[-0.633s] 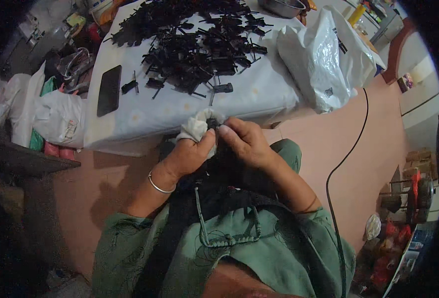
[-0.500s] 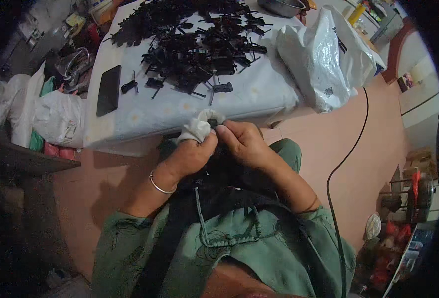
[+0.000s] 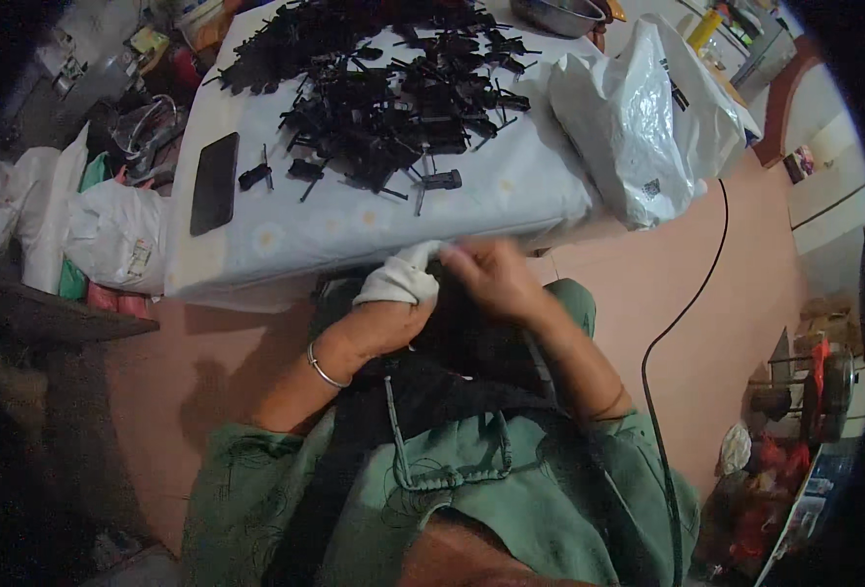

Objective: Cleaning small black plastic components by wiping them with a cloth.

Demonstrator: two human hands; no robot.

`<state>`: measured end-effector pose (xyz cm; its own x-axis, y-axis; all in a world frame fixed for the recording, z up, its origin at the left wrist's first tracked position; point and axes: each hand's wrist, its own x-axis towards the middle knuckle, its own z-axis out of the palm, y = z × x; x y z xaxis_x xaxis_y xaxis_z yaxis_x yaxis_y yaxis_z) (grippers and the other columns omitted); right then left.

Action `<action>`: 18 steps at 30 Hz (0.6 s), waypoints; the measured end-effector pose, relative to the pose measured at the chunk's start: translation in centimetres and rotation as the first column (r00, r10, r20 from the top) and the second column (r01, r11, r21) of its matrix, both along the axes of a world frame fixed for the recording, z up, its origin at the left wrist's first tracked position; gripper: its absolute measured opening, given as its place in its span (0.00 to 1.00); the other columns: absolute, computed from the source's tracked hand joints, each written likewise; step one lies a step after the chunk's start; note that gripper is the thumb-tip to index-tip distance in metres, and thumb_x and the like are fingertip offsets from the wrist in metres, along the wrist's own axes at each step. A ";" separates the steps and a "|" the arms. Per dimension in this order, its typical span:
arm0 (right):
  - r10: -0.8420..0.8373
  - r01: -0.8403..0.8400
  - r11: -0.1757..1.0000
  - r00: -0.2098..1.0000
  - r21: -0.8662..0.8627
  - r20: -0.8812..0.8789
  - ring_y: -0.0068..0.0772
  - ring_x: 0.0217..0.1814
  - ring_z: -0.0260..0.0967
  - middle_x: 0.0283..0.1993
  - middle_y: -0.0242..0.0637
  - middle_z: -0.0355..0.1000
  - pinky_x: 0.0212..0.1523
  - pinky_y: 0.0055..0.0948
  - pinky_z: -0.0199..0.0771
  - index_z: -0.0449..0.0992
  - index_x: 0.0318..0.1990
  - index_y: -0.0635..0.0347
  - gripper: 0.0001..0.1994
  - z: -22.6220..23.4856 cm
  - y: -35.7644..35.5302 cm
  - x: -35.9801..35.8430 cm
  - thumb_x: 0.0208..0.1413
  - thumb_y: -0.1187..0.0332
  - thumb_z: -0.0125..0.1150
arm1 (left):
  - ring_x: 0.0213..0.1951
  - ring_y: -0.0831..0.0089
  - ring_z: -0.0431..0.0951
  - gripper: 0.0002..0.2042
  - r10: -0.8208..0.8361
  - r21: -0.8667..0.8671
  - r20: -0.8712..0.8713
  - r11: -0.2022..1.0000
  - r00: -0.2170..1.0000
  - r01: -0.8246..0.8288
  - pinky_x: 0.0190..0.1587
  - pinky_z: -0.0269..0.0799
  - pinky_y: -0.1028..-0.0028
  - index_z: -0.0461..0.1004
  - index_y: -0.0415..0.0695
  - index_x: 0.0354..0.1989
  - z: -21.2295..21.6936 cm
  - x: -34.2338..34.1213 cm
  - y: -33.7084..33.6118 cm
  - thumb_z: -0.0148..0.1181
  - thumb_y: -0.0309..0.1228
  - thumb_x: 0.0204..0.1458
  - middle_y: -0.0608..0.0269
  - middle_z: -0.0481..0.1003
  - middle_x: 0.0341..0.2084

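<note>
A crumpled white cloth (image 3: 396, 281) covers the fingers of my left hand (image 3: 381, 325), which is closed around it just off the table's front edge. One end of the cloth stretches up to the fingertips of my right hand (image 3: 499, 279). That hand is blurred by motion, its thumb and fingers pinched at the cloth's end. Whatever lies inside the cloth is hidden. Beyond my hands, a single black plastic clip-like part (image 3: 441, 180) with a thin stem lies near the table edge. Behind it spreads a large pile of similar black parts (image 3: 393, 98).
The table has a pale flowered cover (image 3: 305, 230). A black phone (image 3: 214, 184) lies at its left, a white plastic bag (image 3: 628, 137) at its right, a metal bowl (image 3: 559, 15) at the back. A black cable (image 3: 687, 306) hangs on the right. White bags (image 3: 114, 230) sit on the left.
The white cloth's opening, with something dark inside, no longer shows; the cloth now lies wrapped over my left fingers. My left hand has turned and my right hand has shifted slightly right.
</note>
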<state>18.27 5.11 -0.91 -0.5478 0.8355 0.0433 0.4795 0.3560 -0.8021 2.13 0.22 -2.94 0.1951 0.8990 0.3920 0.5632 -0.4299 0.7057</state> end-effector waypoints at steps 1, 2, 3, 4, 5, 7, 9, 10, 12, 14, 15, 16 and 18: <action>-0.134 0.134 0.991 0.991 -0.021 0.000 0.25 0.19 0.61 0.17 0.33 0.65 0.21 0.30 0.61 0.71 0.30 0.63 0.11 -0.7 1.5 0.6 0.53 0.63 0.52 | 0.40 0.53 0.69 0.09 -0.019 0.060 -0.110 0.998 0.994 0.025 0.40 0.65 0.64 0.69 0.38 0.35 0.0 0.3 0.1 0.50 0.27 0.44 0.47 0.69 0.34; -0.130 0.130 0.991 0.992 -0.025 0.000 0.25 0.19 0.61 0.17 0.33 0.65 0.21 0.30 0.61 0.71 0.30 0.63 0.11 -0.1 2.6 0.3 0.53 0.63 0.52 | 0.40 0.53 0.69 0.09 -0.015 0.055 -0.110 0.998 0.994 0.022 0.40 0.65 0.64 0.69 0.38 0.35 0.0 0.2 0.1 0.50 0.27 0.44 0.47 0.69 0.34; -0.175 0.158 0.963 0.983 0.218 0.061 0.38 0.23 0.64 0.22 0.41 0.67 0.25 0.35 0.63 0.69 0.35 0.61 0.10 1.1 3.4 -0.1 0.51 0.63 0.53 | 0.41 0.53 0.68 0.10 -0.040 0.002 -0.220 0.999 0.975 0.041 0.42 0.65 0.64 0.69 0.38 0.36 0.3 -0.1 0.0 0.50 0.27 0.44 0.47 0.69 0.34; -0.240 0.166 0.875 0.965 0.455 0.108 0.51 0.28 0.66 0.26 0.48 0.70 0.28 0.41 0.65 0.68 0.39 0.59 0.12 2.0 4.1 -0.2 0.49 0.64 0.53 | 0.42 0.52 0.68 0.11 -0.075 -0.049 -0.325 0.997 0.943 0.062 0.43 0.65 0.63 0.69 0.39 0.37 0.7 -0.1 -0.1 0.50 0.28 0.44 0.47 0.69 0.35; -0.248 0.174 0.872 0.963 0.458 0.106 0.51 0.28 0.66 0.26 0.48 0.70 0.28 0.41 0.65 0.68 0.39 0.59 0.12 2.0 5.0 -0.2 0.49 0.64 0.53 | 0.42 0.52 0.68 0.11 -0.082 -0.046 -0.326 0.996 0.942 0.071 0.43 0.65 0.63 0.69 0.39 0.37 0.4 -0.1 0.0 0.50 0.28 0.44 0.47 0.69 0.35; -0.192 0.012 0.869 0.929 0.495 0.315 0.51 0.30 0.68 0.27 0.51 0.70 0.30 0.40 0.67 0.67 0.42 0.57 0.15 1.5 6.4 -0.4 0.46 0.66 0.56 | 0.35 0.58 0.71 0.13 -0.107 0.077 -0.172 0.990 0.979 0.122 0.40 0.67 0.69 0.66 0.39 0.44 -0.2 -0.2 0.3 0.46 0.31 0.51 0.49 0.70 0.35; -0.169 0.011 0.879 0.942 0.477 0.290 0.50 0.30 0.69 0.26 0.50 0.70 0.29 0.39 0.67 0.67 0.43 0.57 0.15 1.4 6.1 0.2 0.46 0.67 0.56 | 0.32 0.64 0.72 0.13 -0.067 -0.275 0.114 0.957 0.991 0.096 0.36 0.68 0.73 0.66 0.39 0.44 0.5 -0.6 -0.2 0.44 0.31 0.53 0.53 0.71 0.34; -0.147 0.007 0.888 0.952 0.459 0.269 0.48 0.29 0.69 0.24 0.49 0.70 0.28 0.37 0.67 0.67 0.43 0.56 0.15 1.4 5.6 0.6 0.46 0.68 0.56 | 0.29 0.69 0.73 0.12 0.079 -0.583 0.364 0.797 0.928 0.161 0.32 0.70 0.77 0.66 0.39 0.44 0.8 -0.7 -0.6 0.43 0.31 0.54 0.58 0.73 0.32; -0.135 0.056 0.917 0.975 0.395 0.177 0.47 0.29 0.69 0.25 0.48 0.70 0.28 0.37 0.68 0.67 0.43 0.57 0.15 1.2 3.8 1.3 0.46 0.70 0.56 | 0.27 0.74 0.73 0.12 0.145 -0.576 0.579 0.770 0.802 0.276 0.30 0.69 0.80 0.66 0.39 0.44 0.3 -2.0 -0.9 0.43 0.31 0.55 0.61 0.73 0.31; -0.145 0.110 0.941 0.986 0.321 0.088 0.46 0.29 0.69 0.26 0.47 0.70 0.27 0.36 0.68 0.67 0.42 0.57 0.14 0.4 1.9 1.7 0.45 0.72 0.56 | 0.26 0.78 0.73 0.12 0.208 -0.534 0.754 0.746 0.623 0.397 0.27 0.69 0.83 0.67 0.39 0.43 -0.2 -2.5 -0.9 0.43 0.31 0.55 0.64 0.73 0.31; -0.020 0.038 0.879 0.999 0.476 -0.043 0.44 0.29 0.69 0.27 0.45 0.70 0.28 0.34 0.68 0.67 0.42 0.58 0.14 -0.4 1.0 1.8 0.45 0.73 0.56 | 0.27 0.77 0.73 0.12 0.239 -0.501 0.837 0.695 0.492 0.515 0.28 0.70 0.82 0.67 0.38 0.43 -0.3 -2.5 -0.7 0.44 0.31 0.55 0.64 0.73 0.31; 0.125 -0.005 0.782 0.981 0.623 -0.150 0.43 0.29 0.69 0.28 0.44 0.70 0.28 0.33 0.69 0.68 0.42 0.59 0.14 -0.8 0.1 1.7 0.44 0.75 0.56 | 0.29 0.77 0.74 0.12 0.281 -0.446 0.894 0.643 0.350 0.622 0.30 0.70 0.80 0.67 0.37 0.43 -0.3 -2.5 -0.5 0.45 0.31 0.54 0.63 0.73 0.31; 0.211 -0.129 0.819 0.974 0.559 -0.084 0.43 0.30 0.70 0.31 0.43 0.70 0.29 0.32 0.69 0.68 0.41 0.60 0.14 -0.3 -1.1 1.9 0.43 0.76 0.57 | 0.30 0.76 0.74 0.12 0.283 -0.450 0.893 0.590 0.350 0.671 0.31 0.71 0.80 0.66 0.38 0.44 0.4 -2.3 -0.3 0.46 0.31 0.54 0.63 0.73 0.31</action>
<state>20.13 4.00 -1.24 -0.6330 0.5455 0.5492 0.2711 0.8208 -0.5028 -0.14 -0.06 -2.57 0.4148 0.8820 -0.2235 -0.5526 0.4394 0.7082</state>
